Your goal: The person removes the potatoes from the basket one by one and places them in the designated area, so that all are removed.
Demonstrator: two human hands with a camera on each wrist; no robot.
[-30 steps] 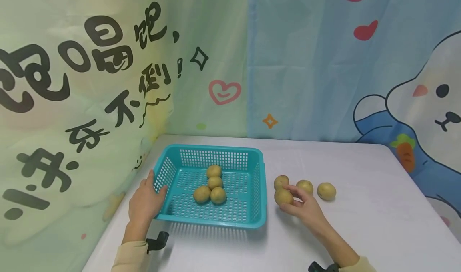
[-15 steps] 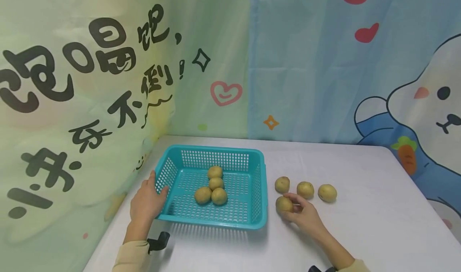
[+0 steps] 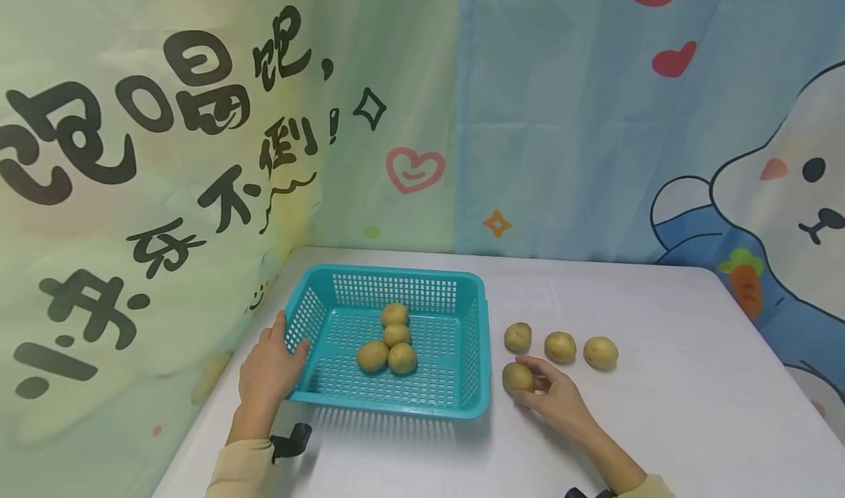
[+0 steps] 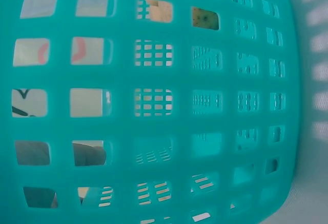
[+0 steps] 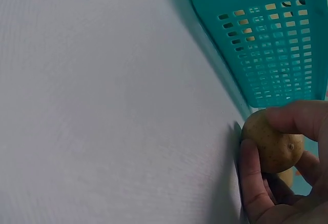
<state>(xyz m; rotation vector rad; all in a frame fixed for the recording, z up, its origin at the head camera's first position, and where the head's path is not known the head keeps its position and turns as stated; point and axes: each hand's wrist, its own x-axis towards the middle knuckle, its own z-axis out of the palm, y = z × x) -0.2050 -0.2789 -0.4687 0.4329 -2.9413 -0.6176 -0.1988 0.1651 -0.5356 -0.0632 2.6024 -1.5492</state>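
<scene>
The right side of the held potato [image 3: 513, 378] is covered by the right hand [image 3: 560, 404], and whether its underside meets the surface [image 3: 673, 417] cannot be told. In the right wrist view, a second potato [image 5: 286, 177] is mostly hidden behind it, and the right hand is cut off by the right edge. Part of the left rim of the basket [image 3: 396, 408] is covered by the left hand [image 3: 269, 366]. In the left wrist view, a speckled potato [image 4: 205, 19] is seen only in fragments through the slotted wall. In the head view, both sleeves [image 3: 239, 469] are cropped by the near edge, the printed bear [image 3: 792, 160] by the right.
</scene>
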